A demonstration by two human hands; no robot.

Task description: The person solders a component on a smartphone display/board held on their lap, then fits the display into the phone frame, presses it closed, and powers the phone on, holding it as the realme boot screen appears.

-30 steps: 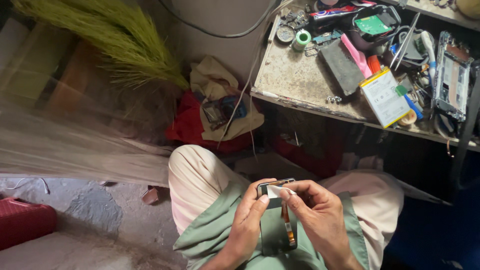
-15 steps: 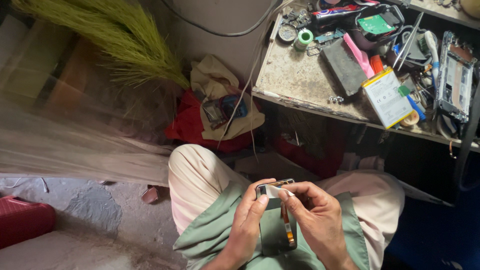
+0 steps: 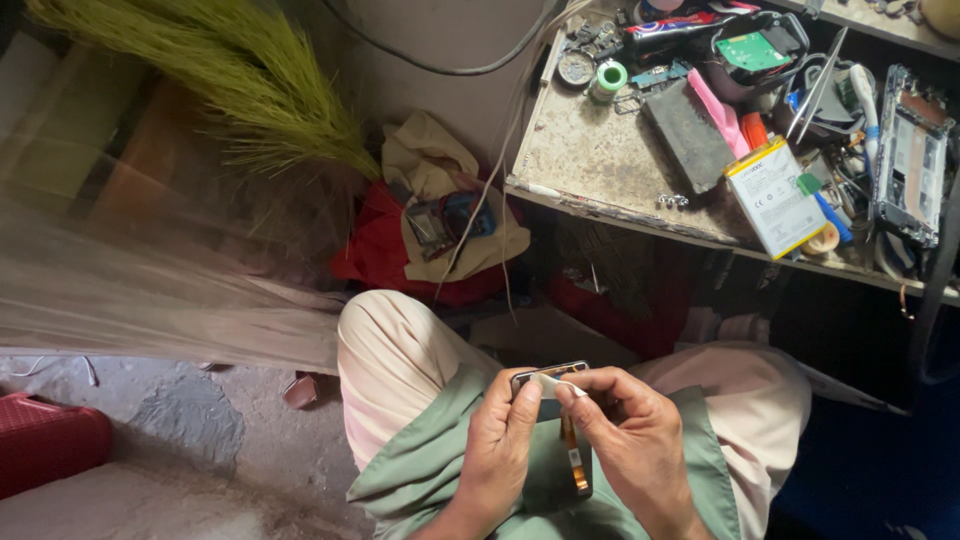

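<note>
Gripped over the lap, approx 6 o'clock in view, is one phone (image 3: 550,430), dark, w/ one orange ribbon strip (image 3: 573,455) hanging from it. Left hand (image 3: 497,450) is wrapped round its left edge; right hand (image 3: 630,440) pinches one small white tab (image 3: 548,382) at its top edge, thumb tips nearly touching. At 2 o'clock, one workbench (image 3: 590,150) is seen w/ one white battery (image 3: 775,195), one green circuit board (image 3: 752,50). One broom (image 3: 230,90) at 10 o'clock.

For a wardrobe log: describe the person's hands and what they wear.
Both the left hand and the right hand are bare: no gloves, rings or watch visible. No sleeves show on the forearms. The person wears a green shirt and pale beige trousers.
</note>
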